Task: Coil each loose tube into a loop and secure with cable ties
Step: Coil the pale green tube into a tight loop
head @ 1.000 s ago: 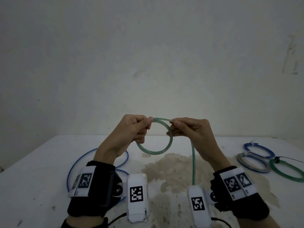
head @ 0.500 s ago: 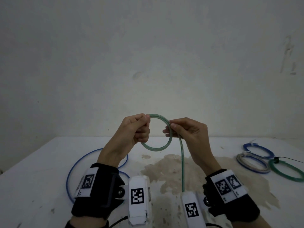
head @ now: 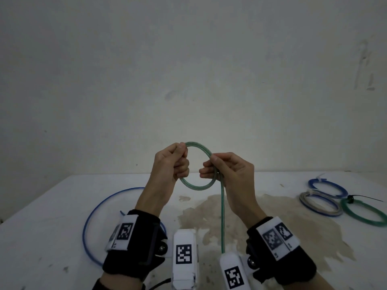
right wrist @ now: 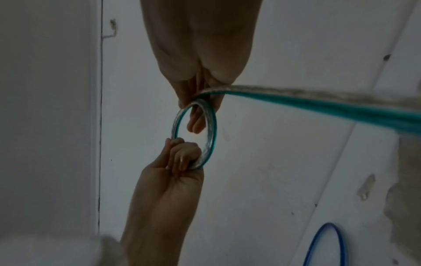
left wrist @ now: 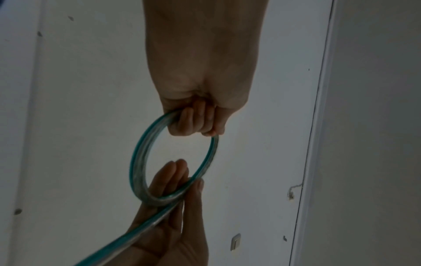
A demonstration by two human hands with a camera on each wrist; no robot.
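Observation:
I hold a clear tube with green stripes [head: 196, 186] above the white table [head: 52, 216], wound into a small loop. My left hand [head: 178, 162] grips the loop's left side with curled fingers [left wrist: 193, 124]. My right hand [head: 217, 166] pinches the loop's right side, where the turns cross, between thumb and fingers [right wrist: 197, 124]. The tube's free tail [head: 222, 216] hangs straight down from my right hand toward me. In the wrist views the loop [left wrist: 141, 162] [right wrist: 210, 129] is stretched between both hands. No cable tie is in either hand.
A loose blue tube [head: 92, 216] lies in a wide arc on the table at the left. Three tied coils sit at the far right: a blue coil [head: 326, 186], a grey coil [head: 320, 204] and a green coil [head: 364, 214] with a black tie. A brown stain [head: 261, 216] marks the middle.
The loop has been raised and drawn smaller. My right hand moved left, closer to the left hand, and the hanging tail shifted left with it.

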